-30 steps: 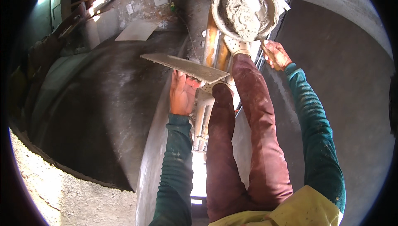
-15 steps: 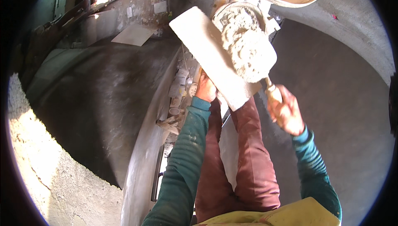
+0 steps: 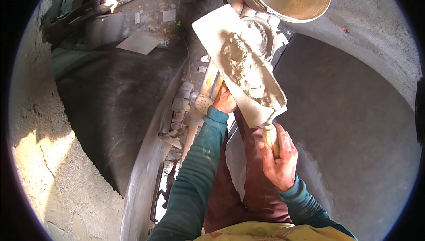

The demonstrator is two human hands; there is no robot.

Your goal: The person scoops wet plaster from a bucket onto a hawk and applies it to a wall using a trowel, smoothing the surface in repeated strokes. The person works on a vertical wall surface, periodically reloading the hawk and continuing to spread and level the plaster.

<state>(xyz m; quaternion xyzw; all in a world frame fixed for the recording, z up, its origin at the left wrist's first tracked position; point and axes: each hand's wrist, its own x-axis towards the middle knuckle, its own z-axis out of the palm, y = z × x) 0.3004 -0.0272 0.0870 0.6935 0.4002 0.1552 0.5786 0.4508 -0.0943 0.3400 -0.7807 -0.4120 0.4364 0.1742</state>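
Gripping a trowel in the right hand, at the near end of a board; holding that, heaped with mortar, from underneath in the left hand; partly blocking a pail near a bucket.

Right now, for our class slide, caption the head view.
Left hand supports a board bearing grey mortar; right hand grips a wooden-handled trowel.

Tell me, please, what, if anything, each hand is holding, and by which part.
The right hand grips a trowel by its handle. The left hand supports a flat board from beneath; its exact hold is hidden.
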